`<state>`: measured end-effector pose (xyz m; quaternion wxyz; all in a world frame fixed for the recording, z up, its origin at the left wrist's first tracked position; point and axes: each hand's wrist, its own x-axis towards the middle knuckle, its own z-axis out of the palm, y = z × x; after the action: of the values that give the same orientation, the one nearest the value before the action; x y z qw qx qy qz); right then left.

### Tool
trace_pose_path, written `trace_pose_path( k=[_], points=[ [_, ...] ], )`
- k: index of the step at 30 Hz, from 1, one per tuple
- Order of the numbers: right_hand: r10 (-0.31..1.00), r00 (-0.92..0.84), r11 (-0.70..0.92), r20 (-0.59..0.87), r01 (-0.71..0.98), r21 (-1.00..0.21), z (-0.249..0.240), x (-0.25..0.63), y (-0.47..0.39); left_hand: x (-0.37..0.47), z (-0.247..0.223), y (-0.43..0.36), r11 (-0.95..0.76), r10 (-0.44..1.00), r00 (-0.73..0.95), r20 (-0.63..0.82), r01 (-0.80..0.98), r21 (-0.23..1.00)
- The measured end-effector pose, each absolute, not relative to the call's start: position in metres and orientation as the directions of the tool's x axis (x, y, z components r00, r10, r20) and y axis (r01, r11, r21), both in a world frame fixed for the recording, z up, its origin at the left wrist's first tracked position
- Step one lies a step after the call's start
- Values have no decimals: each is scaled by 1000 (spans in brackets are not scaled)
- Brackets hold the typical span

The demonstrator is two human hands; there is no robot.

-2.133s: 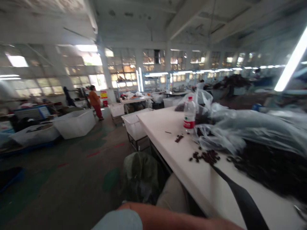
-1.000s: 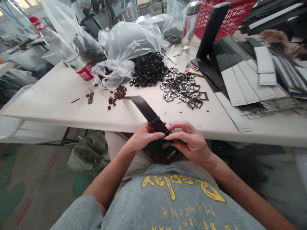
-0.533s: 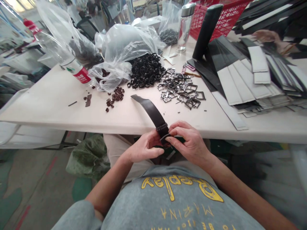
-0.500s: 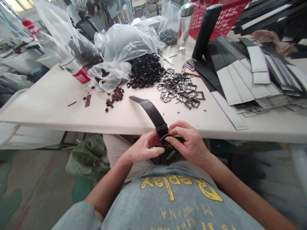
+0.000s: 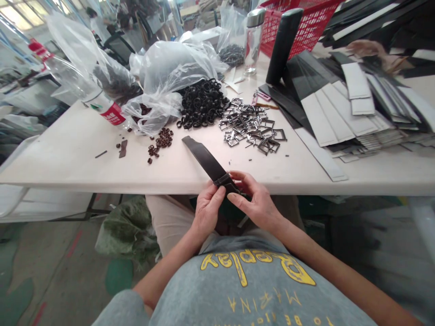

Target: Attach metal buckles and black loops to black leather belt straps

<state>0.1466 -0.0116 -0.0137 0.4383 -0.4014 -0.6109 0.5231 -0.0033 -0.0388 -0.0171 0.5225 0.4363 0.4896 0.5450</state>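
Observation:
A dark leather strap (image 5: 207, 159) reaches from the white table down to the table's front edge, where it passes through a narrow loop. My left hand (image 5: 208, 209) pinches the strap just below the loop, thumb on top. On the other side, my right hand (image 5: 254, 199) has its fingers behind the strap's near end and its thumb in front, closed around that end. Beyond the strap lie black loops (image 5: 202, 104), metal buckle frames (image 5: 249, 122) and small brown loops (image 5: 165, 137).
White and black strips (image 5: 329, 117) are stacked at the right. Behind the loops stand plastic bags (image 5: 176, 63), a glass bottle (image 5: 253, 45), a black flask (image 5: 284, 45) and a red basket (image 5: 312, 27). A plastic bottle (image 5: 112, 113) leans at the left.
My left thumb has moved up onto the strap, and my right fingers have shifted behind its near end. The strap now lies flatter and straighter, and its loop sits slightly farther left.

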Motion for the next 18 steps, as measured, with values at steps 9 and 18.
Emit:
trace_pose_path(
  k=[9, 18],
  points=[
    [938, -298, 207, 178, 71, -976, -16, 141, -17, 4, -22, -41, 61, 987, -125, -98, -272, 960],
    [916, -352, 239, 195, 86, -967, -13, 143, -21, -3, 9, -25, 259, 943, 17, -333, -668, 698]
  ],
)
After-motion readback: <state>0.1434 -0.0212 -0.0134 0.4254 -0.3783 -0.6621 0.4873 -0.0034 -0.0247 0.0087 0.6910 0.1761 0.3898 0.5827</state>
